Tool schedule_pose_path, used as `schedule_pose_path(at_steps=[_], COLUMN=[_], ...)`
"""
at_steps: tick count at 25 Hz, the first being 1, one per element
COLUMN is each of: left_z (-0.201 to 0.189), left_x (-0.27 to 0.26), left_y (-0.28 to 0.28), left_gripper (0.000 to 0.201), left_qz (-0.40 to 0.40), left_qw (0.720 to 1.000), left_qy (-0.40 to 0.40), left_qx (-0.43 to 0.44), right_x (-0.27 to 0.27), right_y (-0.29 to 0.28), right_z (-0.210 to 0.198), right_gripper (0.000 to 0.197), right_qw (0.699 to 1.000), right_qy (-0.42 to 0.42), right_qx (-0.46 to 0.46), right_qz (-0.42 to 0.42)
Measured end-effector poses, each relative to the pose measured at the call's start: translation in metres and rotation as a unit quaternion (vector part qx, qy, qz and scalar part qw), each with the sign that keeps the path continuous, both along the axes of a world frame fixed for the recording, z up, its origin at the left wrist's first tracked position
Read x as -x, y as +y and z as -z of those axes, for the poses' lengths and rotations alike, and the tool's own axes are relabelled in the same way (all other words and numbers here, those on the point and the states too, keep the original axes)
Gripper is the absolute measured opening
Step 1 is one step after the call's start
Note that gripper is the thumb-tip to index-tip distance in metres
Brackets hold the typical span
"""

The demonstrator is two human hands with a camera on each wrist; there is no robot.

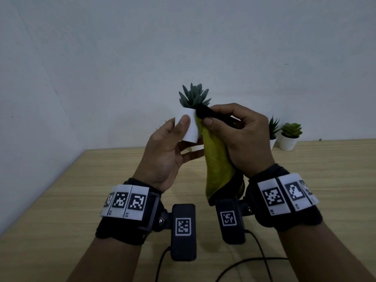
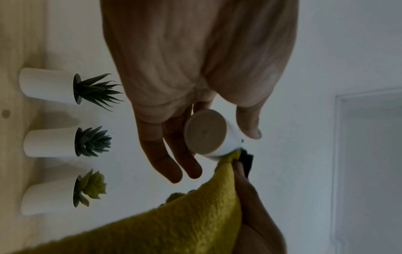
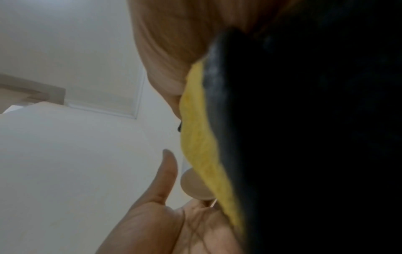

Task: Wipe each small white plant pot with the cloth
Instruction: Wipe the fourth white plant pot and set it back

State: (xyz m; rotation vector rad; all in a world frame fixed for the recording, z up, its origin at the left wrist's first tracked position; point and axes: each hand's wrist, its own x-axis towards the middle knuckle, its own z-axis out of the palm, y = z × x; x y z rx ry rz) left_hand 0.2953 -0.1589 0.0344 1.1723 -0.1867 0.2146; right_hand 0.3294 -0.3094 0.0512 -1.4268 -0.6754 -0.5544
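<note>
My left hand point(image 1: 188, 139) holds a small white pot point(image 1: 190, 130) with a grey-green succulent up in the air, thumb on its front and fingers behind it. In the left wrist view the pot's round base point(image 2: 205, 132) faces the camera. My right hand point(image 1: 209, 117) pinches a yellow and black cloth point(image 1: 216, 159) and presses it against the pot's right side near the rim. The rest of the cloth point(image 2: 195, 214) hangs down over my right wrist. In the right wrist view the cloth point(image 3: 200, 137) covers most of the picture, with the pot base point(image 3: 193, 185) beside it.
Three more white pots stand in a row against the wall point(image 2: 47, 86) point(image 2: 50, 143) point(image 2: 47, 195). In the head view two of them show at the back right point(image 1: 286, 142) point(image 1: 272, 141). The wooden table point(image 1: 81, 190) lies below, with black cables point(image 1: 254, 261) at its near edge.
</note>
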Motion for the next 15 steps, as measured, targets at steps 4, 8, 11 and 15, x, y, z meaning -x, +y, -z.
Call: schedule_pose_path(at_steps=[4,8,11,15], left_z=[0.0009,0.0040,0.0025,-0.0049], left_x=[-0.0023,-0.0052,-0.0034,-0.0003], left_y=[0.0027,0.0049,0.0039,0.0084], left_gripper=[0.043,0.049,0.043,0.045], left_qz=[-0.014,-0.005,0.023,0.039], left_qw=[1.000,0.999,0.998,0.996], left_qy=[-0.012,-0.005,-0.018,-0.041], left_qx=[0.012,0.046,0.059,0.076], right_x=[-0.0027,0.0005,-0.0019,-0.0035], right_y=[0.0020,0.0033,0.0050,0.0033], right_z=[0.0028,0.0016,0.0023,0.0037], right_gripper=[0.023,0.025,0.024,0.024], right_qw=[0.999,1.000,1.000,0.999], right_qy=[0.035,0.008,0.011,0.033], right_qx=[-0.003,0.025,0.014,0.009], right_qz=[-0.007,-0.008,0.018,0.012])
